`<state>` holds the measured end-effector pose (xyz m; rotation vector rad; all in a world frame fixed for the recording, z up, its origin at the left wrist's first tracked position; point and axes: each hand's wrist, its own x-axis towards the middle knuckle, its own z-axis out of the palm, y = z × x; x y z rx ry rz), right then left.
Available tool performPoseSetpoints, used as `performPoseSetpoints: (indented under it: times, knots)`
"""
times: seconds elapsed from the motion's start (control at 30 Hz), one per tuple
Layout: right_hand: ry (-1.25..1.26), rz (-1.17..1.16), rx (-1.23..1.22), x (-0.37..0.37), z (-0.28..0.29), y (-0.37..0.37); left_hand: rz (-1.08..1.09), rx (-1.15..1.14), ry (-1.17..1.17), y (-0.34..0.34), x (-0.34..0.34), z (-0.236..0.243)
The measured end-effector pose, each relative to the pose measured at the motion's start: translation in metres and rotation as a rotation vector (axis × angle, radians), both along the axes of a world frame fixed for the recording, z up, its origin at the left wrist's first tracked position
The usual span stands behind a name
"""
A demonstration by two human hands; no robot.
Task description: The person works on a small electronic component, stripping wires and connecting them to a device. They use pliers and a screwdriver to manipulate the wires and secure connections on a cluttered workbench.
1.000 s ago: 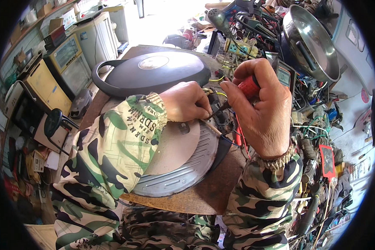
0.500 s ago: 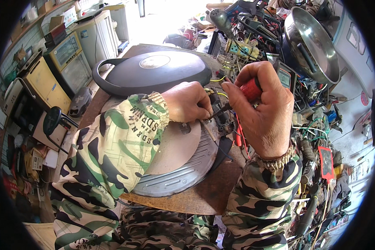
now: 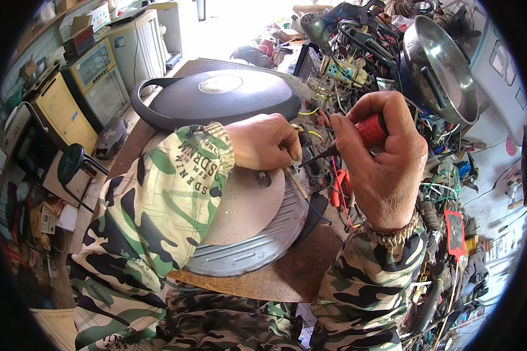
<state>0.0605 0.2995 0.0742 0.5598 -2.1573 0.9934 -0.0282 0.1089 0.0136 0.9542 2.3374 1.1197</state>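
Note:
My right hand [image 3: 389, 161] is closed around the red handle of a screwdriver [image 3: 372, 131]. Its dark shaft slants down to the left, with the tip close to my left fingertips. My left hand [image 3: 265, 140] is closed in a pinch at the right edge of a round appliance part with a ridged metal rim [image 3: 240, 257] and a beige round plate [image 3: 240, 210]. What the pinch holds is hidden. Just below those fingertips begins a sleeved wire [image 3: 301, 190], running down to the right. Dark fittings and yellow wires lie beside the screwdriver tip.
A dark oval lid [image 3: 222, 96] with a loop handle lies behind my left hand on the wooden table [image 3: 263, 284]. Red-handled pliers [image 3: 341, 187] are by my right wrist. Tangled tools and cables crowd the right, below a steel pan [image 3: 439, 70]. A stool [image 3: 73, 167] stands left.
My right hand and the screwdriver have shifted a little to the right, and more of the shaft shows. My left hand keeps its pinch at nearly the same spot.

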Motion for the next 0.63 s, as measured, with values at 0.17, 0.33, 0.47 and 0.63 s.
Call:
performPoseSetpoints:
  times: [0.17,0.33,0.47,0.63]
  knots:
    - [-0.002,-0.011,0.008,0.0028,0.0021,-0.0006,-0.055,-0.011,0.049,-0.0041,0.0062,0.0077]
    - [0.027,0.005,0.002,0.0006,0.0004,-0.0018,-0.012,-0.086,0.061,-0.0015,0.0065,0.0092]
    - [0.006,0.013,0.008,0.0013,0.0004,-0.0024,-0.020,-0.044,0.086,-0.0027,0.0048,0.0029]
    - [0.001,0.030,0.012,-0.0009,-0.0021,-0.0024,-0.011,-0.056,0.141,-0.0012,0.0037,0.0010]
